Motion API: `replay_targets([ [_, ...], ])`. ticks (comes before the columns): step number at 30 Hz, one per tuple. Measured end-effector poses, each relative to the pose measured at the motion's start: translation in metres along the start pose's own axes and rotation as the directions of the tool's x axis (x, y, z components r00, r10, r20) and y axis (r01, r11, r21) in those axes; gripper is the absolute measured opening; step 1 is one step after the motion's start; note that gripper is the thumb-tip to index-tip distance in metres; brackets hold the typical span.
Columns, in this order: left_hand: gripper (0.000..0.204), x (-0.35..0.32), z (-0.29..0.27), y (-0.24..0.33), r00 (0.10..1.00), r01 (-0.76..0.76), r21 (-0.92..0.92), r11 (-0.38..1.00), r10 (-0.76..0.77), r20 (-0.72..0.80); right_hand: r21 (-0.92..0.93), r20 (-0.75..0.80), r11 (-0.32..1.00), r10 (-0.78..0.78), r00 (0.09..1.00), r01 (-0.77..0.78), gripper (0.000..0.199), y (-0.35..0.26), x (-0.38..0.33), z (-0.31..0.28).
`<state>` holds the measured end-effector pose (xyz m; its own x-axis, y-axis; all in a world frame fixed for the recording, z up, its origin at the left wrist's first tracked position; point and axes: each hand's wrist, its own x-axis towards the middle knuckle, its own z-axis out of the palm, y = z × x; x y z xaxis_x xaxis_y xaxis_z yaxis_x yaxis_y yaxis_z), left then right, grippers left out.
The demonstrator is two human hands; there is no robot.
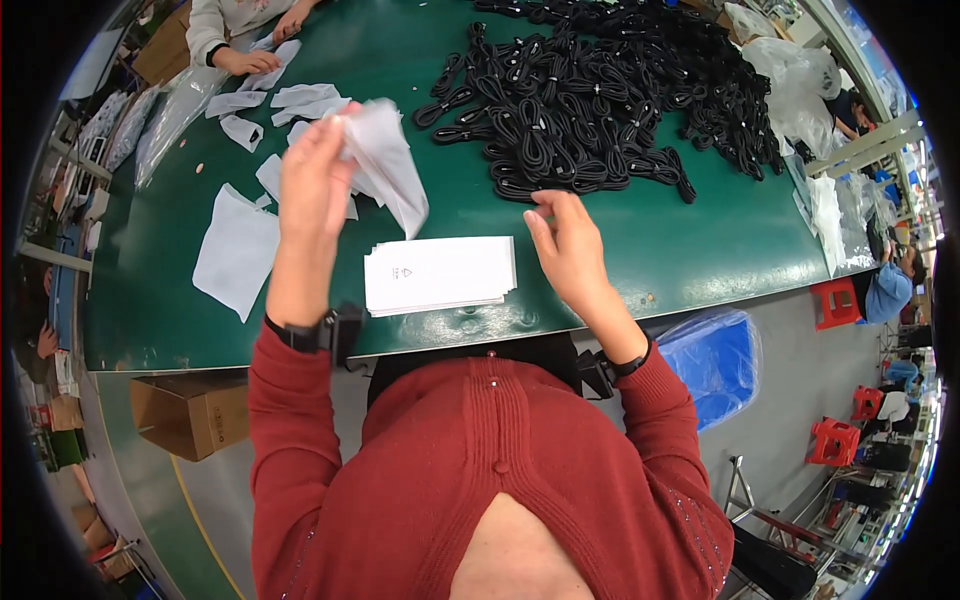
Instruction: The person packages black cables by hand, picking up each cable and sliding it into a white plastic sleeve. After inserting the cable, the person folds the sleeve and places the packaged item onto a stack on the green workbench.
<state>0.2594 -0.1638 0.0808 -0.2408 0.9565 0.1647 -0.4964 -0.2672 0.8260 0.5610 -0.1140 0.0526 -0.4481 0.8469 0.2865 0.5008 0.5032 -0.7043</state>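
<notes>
My left hand (318, 180) is raised over the left part of the green table, its fingers pinching the top of a thin, translucent white bag (385, 165). The bag hangs slanting down to the right, slightly blurred. My right hand (568, 245) is above the table just in front of the black cables, fingers bent, thumb apart, nothing in it. Between my hands lies a stack of white paper or card sheets (440, 275) near the table's front edge. Coiled black cables (560, 120) form a large heap beyond my right hand. Another flat white bag (235, 250) lies left of my left forearm.
More white bags (305, 97) are scattered at the far left, where another person's hand (248, 62) rests among them. Clear plastic (795, 80) sits at the far right. Below the table are a cardboard box (195, 415) and a blue lined bin (710, 365).
</notes>
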Motion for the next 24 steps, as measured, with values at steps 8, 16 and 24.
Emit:
replay_targets([
  [8, 0.084, -0.077, 0.025, -0.029, 0.978, -0.201, 0.966, 0.162, 0.091, 0.188, -0.096, 0.097, 0.994, -0.036, 0.995, 0.045, 0.037, 0.018, -0.027, 0.036],
  [16, 0.098, -0.11, 0.021, -0.038, 0.954, -0.232, 0.961, -0.151, -0.227, 0.195, -0.005, 0.141, 0.984, -0.178, 0.974, 0.181, 0.037, 0.001, -0.029, 0.033],
  [24, 0.063, -0.106, 0.045, -0.052, 0.928, -0.367, 0.926, -0.084, 0.034, 0.371, -0.585, -0.042, 0.76, -0.377, 0.925, 0.283, 0.031, 0.058, 0.013, 0.006],
])
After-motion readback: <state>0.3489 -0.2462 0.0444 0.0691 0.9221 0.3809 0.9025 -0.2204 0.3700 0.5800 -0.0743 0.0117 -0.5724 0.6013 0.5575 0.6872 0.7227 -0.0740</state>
